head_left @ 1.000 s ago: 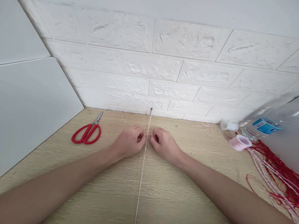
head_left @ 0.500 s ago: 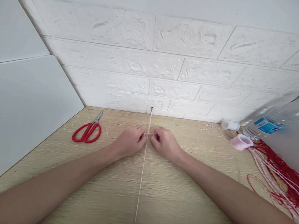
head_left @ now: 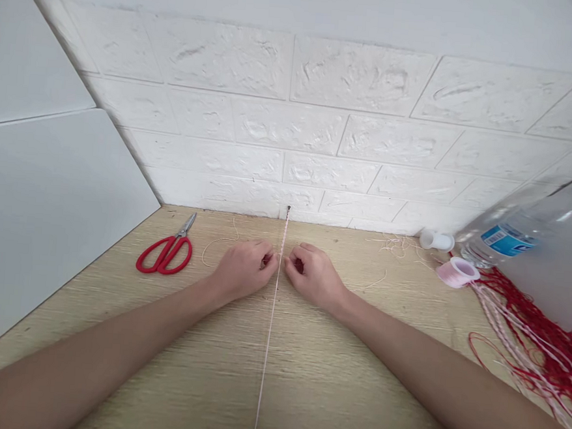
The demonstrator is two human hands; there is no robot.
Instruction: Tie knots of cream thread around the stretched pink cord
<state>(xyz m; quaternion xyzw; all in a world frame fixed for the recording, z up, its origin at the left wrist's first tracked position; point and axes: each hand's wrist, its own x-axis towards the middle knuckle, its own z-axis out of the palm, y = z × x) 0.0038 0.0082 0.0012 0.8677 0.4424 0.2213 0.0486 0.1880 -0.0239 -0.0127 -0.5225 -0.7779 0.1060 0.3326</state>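
A thin pale cord (head_left: 266, 357) runs taut down the middle from a dark fixing point (head_left: 289, 207) at the foot of the wall. Its far stretch is a pink-and-white braided or knotted section (head_left: 284, 234). My left hand (head_left: 250, 267) is closed in a pinch just left of the cord. Opposite it, my right hand (head_left: 310, 272) is pinched closed at the cord's right side. A fine thread passes between the fingertips across the cord. Loose thread (head_left: 211, 242) curves out beyond my left hand, and another thread end (head_left: 372, 285) lies past my right hand.
Red-handled scissors (head_left: 168, 252) lie left of my hands. At right are a white spool (head_left: 437, 241), a pink thread spool (head_left: 458, 272), a clear bottle (head_left: 504, 241) and a heap of red cords (head_left: 533, 317). A white brick-pattern wall (head_left: 316, 128) bounds the wooden table (head_left: 313, 380).
The whole view has shifted slightly to the left. Both hands stay pinched on either side of the cord, their fingertips perhaps a touch closer together.
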